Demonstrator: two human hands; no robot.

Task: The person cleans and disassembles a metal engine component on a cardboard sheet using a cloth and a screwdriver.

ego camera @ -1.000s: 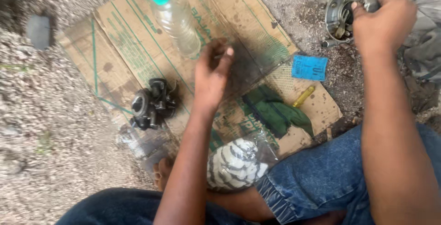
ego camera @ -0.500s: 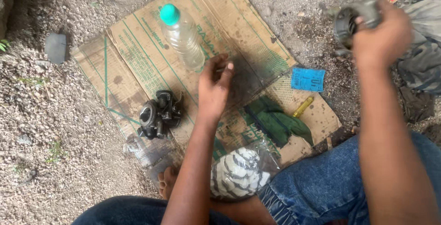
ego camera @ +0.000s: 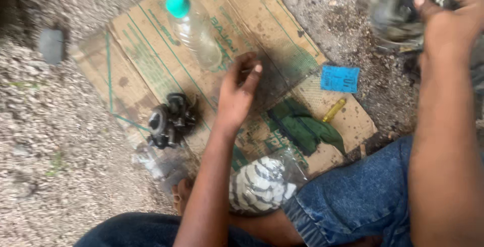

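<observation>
My left hand (ego camera: pixel 238 94) hovers low over a worn cardboard sheet (ego camera: pixel 146 50), just right of a lying clear plastic bottle (ego camera: pixel 195 31) with a teal cap. Its fingers are curled with the tips together; whether they pinch something small is unclear. My right hand (ego camera: pixel 451 22) is at the upper right, over gravel, gripping a round dark metal part (ego camera: pixel 392 14) that is blurred. A black carburetor-like part (ego camera: pixel 169 121) lies on the cardboard, left of my left wrist.
On the cardboard lie a blue card (ego camera: pixel 340 79), a small yellow piece (ego camera: pixel 334 110) and a green cloth (ego camera: pixel 302 127). A clear bag with a white striped thing (ego camera: pixel 259 184) rests by my jeans-clad knee (ego camera: pixel 363 196). A grey stone (ego camera: pixel 51 45) sits on gravel, left.
My right hand keeps its grip on the round part and has shifted it slightly. My left hand stays over the same spot of cardboard, fingers still curled.
</observation>
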